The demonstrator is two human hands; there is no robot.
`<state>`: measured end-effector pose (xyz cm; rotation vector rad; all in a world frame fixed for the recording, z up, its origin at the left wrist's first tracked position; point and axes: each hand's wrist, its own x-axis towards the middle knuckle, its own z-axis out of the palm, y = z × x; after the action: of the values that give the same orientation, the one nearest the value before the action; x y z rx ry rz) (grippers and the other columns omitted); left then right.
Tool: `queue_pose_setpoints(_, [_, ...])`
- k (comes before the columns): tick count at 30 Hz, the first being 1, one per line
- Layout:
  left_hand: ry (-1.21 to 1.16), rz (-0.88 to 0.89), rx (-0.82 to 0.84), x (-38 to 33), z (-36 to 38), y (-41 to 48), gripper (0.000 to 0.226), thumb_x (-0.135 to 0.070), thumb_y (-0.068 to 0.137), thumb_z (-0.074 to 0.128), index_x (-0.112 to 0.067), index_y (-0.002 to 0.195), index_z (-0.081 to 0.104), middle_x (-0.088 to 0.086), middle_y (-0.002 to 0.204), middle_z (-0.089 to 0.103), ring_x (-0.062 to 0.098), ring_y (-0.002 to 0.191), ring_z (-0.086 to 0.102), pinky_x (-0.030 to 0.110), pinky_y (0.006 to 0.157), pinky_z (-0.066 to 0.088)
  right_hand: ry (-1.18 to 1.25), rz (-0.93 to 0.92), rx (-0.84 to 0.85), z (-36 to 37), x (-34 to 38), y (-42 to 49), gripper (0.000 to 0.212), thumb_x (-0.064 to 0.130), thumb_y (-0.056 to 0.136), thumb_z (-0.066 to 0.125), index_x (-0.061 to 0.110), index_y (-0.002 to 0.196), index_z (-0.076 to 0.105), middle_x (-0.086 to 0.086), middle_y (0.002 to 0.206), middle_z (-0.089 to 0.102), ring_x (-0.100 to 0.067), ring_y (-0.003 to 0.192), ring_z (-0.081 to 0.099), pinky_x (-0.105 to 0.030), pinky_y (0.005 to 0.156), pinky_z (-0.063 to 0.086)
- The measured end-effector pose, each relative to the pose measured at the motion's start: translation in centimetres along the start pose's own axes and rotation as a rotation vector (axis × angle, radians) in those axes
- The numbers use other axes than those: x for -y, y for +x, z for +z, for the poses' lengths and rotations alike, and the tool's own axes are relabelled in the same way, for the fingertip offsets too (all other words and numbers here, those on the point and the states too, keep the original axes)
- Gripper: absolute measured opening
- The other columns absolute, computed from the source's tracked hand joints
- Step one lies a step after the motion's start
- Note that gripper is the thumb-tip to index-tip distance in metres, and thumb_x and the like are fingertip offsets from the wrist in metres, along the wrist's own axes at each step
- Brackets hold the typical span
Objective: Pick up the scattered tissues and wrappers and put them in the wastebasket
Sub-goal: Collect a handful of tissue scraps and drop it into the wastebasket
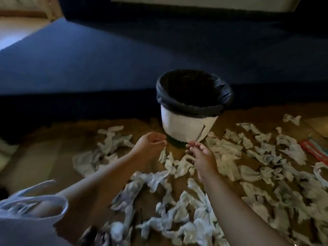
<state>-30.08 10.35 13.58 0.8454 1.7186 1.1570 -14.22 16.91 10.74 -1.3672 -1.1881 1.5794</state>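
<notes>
Tissues [184,166] scattered | left hand [149,146] curled | right hand [204,158] outstretched near wastebasket [184,125]

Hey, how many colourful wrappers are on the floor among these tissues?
1: a red striped wrapper at the frame's right edge, on the floor right of the wastebasket. Others may be hidden under the tissues.

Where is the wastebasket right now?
Head view, centre: the wastebasket stands on the floor in front of the dark blue sofa, just beyond the left hand and right hand, with crumpled tissues scattered before it.
</notes>
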Motion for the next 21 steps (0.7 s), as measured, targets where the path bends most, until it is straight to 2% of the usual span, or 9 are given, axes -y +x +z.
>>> queue_pose_setpoints(2, [0.070, -0.058, -0.011, 5.5, -1.7, -2.0, 0.014, -0.010, 0.086, 0.065, -0.015, 0.098, 0.064, 0.007, 0.092, 0.066, 0.019, 0.082, 0.063, 0.028, 0.069, 0.051, -0.063, 0.065, 0.038, 1.0, -3.6, -1.3, 0.025, 0.004, 0.091, 0.048, 0.021, 0.083, 0.062, -0.002, 0.086, 0.064, -0.014, 0.076, 0.059, -0.025, 0.062, 0.048])
queue_pose_setpoints(4, [0.119, -0.134, -0.049, 10.8, -3.4, -4.1, 0.020, -0.008, 0.084, 0.065, -0.013, 0.103, 0.063, 0.007, 0.094, 0.067, 0.025, 0.092, 0.065, 0.030, 0.075, 0.050, -0.168, 0.110, 0.088, 2.3, -7.3, -2.6, 0.023, 0.005, 0.091, 0.048, 0.022, 0.085, 0.063, -0.005, 0.092, 0.065, -0.015, 0.079, 0.060, -0.024, 0.063, 0.048])
queue_pose_setpoints(6, [0.177, -0.180, -0.092, 15.3, -4.7, -6.5, 0.020, -0.008, 0.084, 0.066, -0.014, 0.102, 0.062, 0.002, 0.089, 0.065, 0.026, 0.096, 0.065, 0.028, 0.077, 0.050, -0.301, 0.132, 0.166, 3.5, -10.8, -3.9, 0.017, 0.008, 0.091, 0.050, 0.018, 0.094, 0.064, -0.007, 0.102, 0.066, -0.018, 0.089, 0.061, -0.026, 0.070, 0.049])
queue_pose_setpoints(8, [0.252, -0.225, -0.138, 18.6, -5.6, -8.9, 0.015, -0.012, 0.084, 0.066, -0.017, 0.098, 0.062, 0.002, 0.091, 0.064, 0.029, 0.102, 0.064, 0.025, 0.075, 0.045, -0.583, 0.114, 0.210, 4.4, -14.5, -4.9, 0.018, 0.016, 0.087, 0.058, 0.015, 0.105, 0.063, -0.009, 0.115, 0.061, -0.024, 0.105, 0.058, -0.027, 0.083, 0.044])
queue_pose_setpoints(10, [0.569, -0.344, -0.232, 20.8, -6.7, -11.0, 0.031, -0.030, 0.086, 0.064, -0.021, 0.115, 0.060, 0.002, 0.116, 0.061, 0.027, 0.117, 0.055, 0.028, 0.085, 0.040, -0.952, 0.104, 0.148, 5.1, -17.7, -6.3, 0.039, 0.036, 0.078, 0.069, 0.023, 0.113, 0.060, -0.006, 0.133, 0.043, -0.029, 0.122, 0.046, -0.036, 0.100, 0.039])
queue_pose_setpoints(12, [0.793, -0.503, -0.306, 22.2, -7.7, -12.7, 0.053, -0.049, 0.082, 0.063, -0.029, 0.129, 0.049, 0.001, 0.138, 0.046, 0.027, 0.128, 0.041, 0.039, 0.100, 0.035, -1.089, 0.119, 0.119, 5.3, -19.5, -8.1, 0.055, 0.045, 0.071, 0.073, 0.030, 0.120, 0.055, -0.006, 0.145, 0.026, -0.033, 0.133, 0.031, -0.045, 0.107, 0.035])
queue_pose_setpoints(14, [0.752, -0.627, -0.274, 23.0, -8.3, -13.7, 0.073, -0.054, 0.073, 0.069, -0.032, 0.136, 0.039, 0.004, 0.146, 0.033, 0.031, 0.132, 0.033, 0.046, 0.105, 0.031, -1.114, 0.110, 0.118, 5.3, -20.2, -9.4, 0.052, 0.036, 0.077, 0.071, 0.030, 0.126, 0.053, -0.006, 0.149, 0.022, -0.031, 0.134, 0.030, -0.038, 0.105, 0.036])
queue_pose_setpoints(17, [0.772, -0.648, -0.112, 24.2, -8.7, -14.4, 0.093, -0.045, 0.062, 0.081, -0.032, 0.140, 0.030, 0.006, 0.148, 0.021, 0.033, 0.129, 0.031, 0.042, 0.105, 0.037, -1.045, 0.014, 0.128, 5.7, -20.8, -9.3, 0.029, 0.018, 0.085, 0.064, 0.015, 0.114, 0.063, -0.009, 0.138, 0.043, -0.027, 0.120, 0.047, -0.031, 0.093, 0.042])
queue_pose_setpoints(21, [0.887, -0.541, -0.084, 24.8, -8.3, -14.8, 0.078, -0.024, 0.071, 0.078, -0.031, 0.136, 0.036, 0.004, 0.148, 0.017, 0.030, 0.126, 0.034, 0.037, 0.099, 0.043, -0.769, -0.153, 0.163, 6.9, -20.6, -8.8, 0.016, 0.003, 0.081, 0.063, 0.008, 0.095, 0.068, -0.013, 0.106, 0.063, -0.028, 0.101, 0.061, -0.032, 0.084, 0.049])
